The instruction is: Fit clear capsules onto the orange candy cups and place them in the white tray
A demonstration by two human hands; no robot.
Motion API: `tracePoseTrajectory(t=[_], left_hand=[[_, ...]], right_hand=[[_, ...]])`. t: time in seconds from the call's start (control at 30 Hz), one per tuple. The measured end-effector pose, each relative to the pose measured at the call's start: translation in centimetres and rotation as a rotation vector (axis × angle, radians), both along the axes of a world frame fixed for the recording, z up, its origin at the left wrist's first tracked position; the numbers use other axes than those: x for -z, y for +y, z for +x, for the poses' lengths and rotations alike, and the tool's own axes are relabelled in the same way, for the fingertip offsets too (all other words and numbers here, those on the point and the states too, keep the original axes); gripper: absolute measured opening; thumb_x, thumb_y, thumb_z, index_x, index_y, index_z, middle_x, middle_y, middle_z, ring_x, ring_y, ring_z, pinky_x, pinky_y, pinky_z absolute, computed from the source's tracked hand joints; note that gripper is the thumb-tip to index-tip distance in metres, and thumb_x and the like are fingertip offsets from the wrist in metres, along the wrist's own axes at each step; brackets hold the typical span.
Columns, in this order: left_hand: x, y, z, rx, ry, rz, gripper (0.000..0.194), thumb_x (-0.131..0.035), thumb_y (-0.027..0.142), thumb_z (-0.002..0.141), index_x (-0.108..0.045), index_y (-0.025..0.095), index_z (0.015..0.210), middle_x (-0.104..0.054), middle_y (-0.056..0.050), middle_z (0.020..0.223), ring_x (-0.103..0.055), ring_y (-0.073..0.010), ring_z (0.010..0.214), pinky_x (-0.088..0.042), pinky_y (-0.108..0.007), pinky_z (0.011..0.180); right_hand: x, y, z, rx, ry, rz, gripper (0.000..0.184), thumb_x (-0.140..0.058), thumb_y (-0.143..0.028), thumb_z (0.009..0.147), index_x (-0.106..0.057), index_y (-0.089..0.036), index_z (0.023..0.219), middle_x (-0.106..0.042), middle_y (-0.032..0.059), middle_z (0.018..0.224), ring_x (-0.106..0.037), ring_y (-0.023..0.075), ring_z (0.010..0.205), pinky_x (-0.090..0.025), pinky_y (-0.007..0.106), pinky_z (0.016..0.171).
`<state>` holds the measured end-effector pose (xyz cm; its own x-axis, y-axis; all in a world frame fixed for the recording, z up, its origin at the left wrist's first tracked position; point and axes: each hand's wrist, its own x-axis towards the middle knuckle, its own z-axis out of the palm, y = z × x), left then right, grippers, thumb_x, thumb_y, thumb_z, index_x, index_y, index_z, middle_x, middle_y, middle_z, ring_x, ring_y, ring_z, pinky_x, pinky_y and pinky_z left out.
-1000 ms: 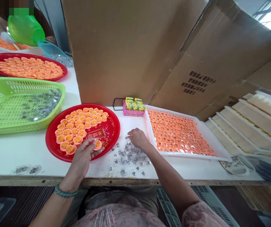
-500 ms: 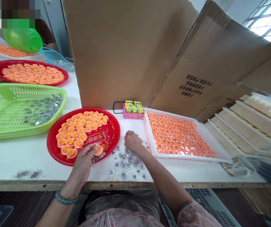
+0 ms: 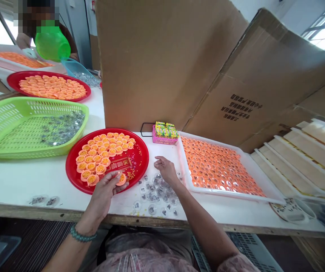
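My left hand (image 3: 107,189) pinches a small round orange plastic piece (image 3: 121,179) with a yellow middle, at the near edge of the red tray (image 3: 139,166). Rows of similar orange pieces (image 3: 97,155) cover the tray's left and far parts. To the right of the tray, my right hand (image 3: 165,170) is over the white table with its fingers drawn together; whatever is between them is too small to make out. Beneath and in front of that hand lie loose clear domed caps (image 3: 158,190) with dark printed marks.
A white tray (image 3: 190,166) of capped orange pieces lies right, near stacked pale trays (image 3: 295,158). A pink basket (image 3: 165,141) holds yellow-green packets. Left are a green basket (image 3: 12,151) and another red tray (image 3: 12,80). Cardboard (image 3: 151,68) stands behind. A person holds a green container (image 3: 51,43).
The view has swung slightly left. My right hand has lifted a little off the clear caps, its fingers now turned toward the red tray. My left hand still grips the orange piece.
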<state>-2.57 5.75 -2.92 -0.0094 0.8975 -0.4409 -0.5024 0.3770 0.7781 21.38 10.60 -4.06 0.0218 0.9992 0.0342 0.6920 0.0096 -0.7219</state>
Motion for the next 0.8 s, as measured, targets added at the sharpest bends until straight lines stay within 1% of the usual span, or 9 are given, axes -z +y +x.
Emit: tracePoseTrajectory(t=[0.07, 0.1, 0.2, 0.27, 0.4, 0.47, 0.57, 0.7, 0.8], left_hand=[[0.1, 0.0, 0.1, 0.020, 0.004, 0.012, 0.022, -0.070, 0.021, 0.072, -0.060, 0.015, 0.091, -0.066, -0.003, 0.078, -0.068, -0.0187, 0.072, -0.058, -0.029, 0.070], [0.2, 0.0, 0.2, 0.030, 0.007, 0.023, 0.023, -0.071, 0.021, 0.072, -0.060, 0.015, 0.091, -0.065, -0.003, 0.078, -0.067, -0.0186, 0.072, -0.057, -0.030, 0.070], [0.4, -0.1, 0.5, 0.059, 0.022, 0.049, 0.025, -0.072, 0.024, 0.072, -0.062, 0.015, 0.092, -0.065, -0.003, 0.081, -0.067, -0.0173, 0.072, -0.057, -0.029, 0.071], [0.3, -0.1, 0.6, 0.068, 0.021, 0.059, 0.027, -0.073, 0.026, 0.071, -0.063, 0.015, 0.093, -0.065, -0.003, 0.085, -0.066, -0.0169, 0.074, -0.057, -0.029, 0.073], [-0.2, -0.5, 0.5, 0.070, -0.013, 0.076, 0.029, -0.074, 0.029, 0.069, -0.065, 0.015, 0.093, -0.066, -0.005, 0.092, -0.065, -0.0190, 0.081, -0.057, -0.032, 0.076], [-0.4, -0.7, 0.5, 0.073, -0.018, 0.070, 0.030, -0.075, 0.030, 0.068, -0.065, 0.015, 0.092, -0.066, -0.005, 0.092, -0.066, -0.0196, 0.081, -0.057, -0.032, 0.076], [-0.5, -0.9, 0.4, 0.080, -0.022, 0.061, 0.030, -0.075, 0.030, 0.067, -0.065, 0.015, 0.092, -0.067, -0.006, 0.092, -0.066, -0.0196, 0.079, -0.056, -0.032, 0.076], [-0.5, -1.0, 0.5, 0.079, -0.029, 0.061, 0.029, -0.074, 0.028, 0.068, -0.065, 0.015, 0.092, -0.068, -0.007, 0.093, -0.066, -0.0197, 0.080, -0.056, -0.033, 0.076], [-0.5, -1.0, 0.6, 0.079, -0.033, 0.049, 0.030, -0.075, 0.027, 0.067, -0.064, 0.014, 0.093, -0.068, -0.006, 0.090, -0.066, -0.0187, 0.076, -0.056, -0.031, 0.073]], right_hand=[[-0.3, -0.7, -0.5, 0.052, 0.433, -0.019, 0.032, -0.059, -0.023, 0.077, -0.061, -0.015, 0.108, -0.068, 0.0033, 0.082, -0.063, 0.0146, 0.077, -0.049, 0.028, 0.076], [-0.5, -1.2, -0.9, 0.049, 0.573, -0.028, 0.031, -0.063, -0.026, 0.075, -0.063, -0.016, 0.105, -0.067, 0.0029, 0.082, -0.062, 0.0143, 0.077, -0.048, 0.029, 0.077], [-1.2, -2.6, -2.4, 0.011, 0.806, -0.051, 0.028, -0.068, -0.030, 0.072, -0.069, -0.019, 0.098, -0.068, 0.0024, 0.087, -0.060, 0.0127, 0.079, -0.045, 0.028, 0.079], [-1.5, -3.3, -3.4, -0.013, 0.904, -0.077, 0.026, -0.068, -0.031, 0.073, -0.070, -0.020, 0.096, -0.068, 0.0021, 0.087, -0.058, 0.0117, 0.076, -0.045, 0.026, 0.075], [-2.1, -4.3, -4.9, -0.062, 1.059, -0.144, 0.030, -0.072, -0.031, 0.069, -0.069, -0.020, 0.098, -0.065, 0.0003, 0.081, -0.055, 0.0093, 0.064, -0.047, 0.025, 0.065], [-2.3, -4.7, -5.4, -0.082, 1.113, -0.177, 0.032, -0.075, -0.029, 0.066, -0.068, -0.020, 0.097, -0.063, -0.0011, 0.078, -0.057, 0.0095, 0.062, -0.048, 0.026, 0.066], [-2.5, -5.1, -6.0, -0.090, 1.158, -0.206, 0.031, -0.077, -0.029, 0.064, -0.066, -0.019, 0.091, -0.062, -0.0017, 0.074, -0.061, 0.0125, 0.066, -0.050, 0.029, 0.069], [-2.2, -5.4, -6.5, -0.057, 1.106, -0.148, 0.026, -0.077, -0.028, 0.064, -0.065, -0.018, 0.085, -0.062, 0.0001, 0.077, -0.059, 0.0125, 0.072, -0.048, 0.026, 0.070], [-1.9, -5.4, -6.7, -0.052, 1.118, -0.098, 0.028, -0.075, -0.025, 0.066, -0.066, -0.020, 0.092, -0.061, -0.0002, 0.079, -0.055, 0.0104, 0.072, -0.046, 0.022, 0.069]])
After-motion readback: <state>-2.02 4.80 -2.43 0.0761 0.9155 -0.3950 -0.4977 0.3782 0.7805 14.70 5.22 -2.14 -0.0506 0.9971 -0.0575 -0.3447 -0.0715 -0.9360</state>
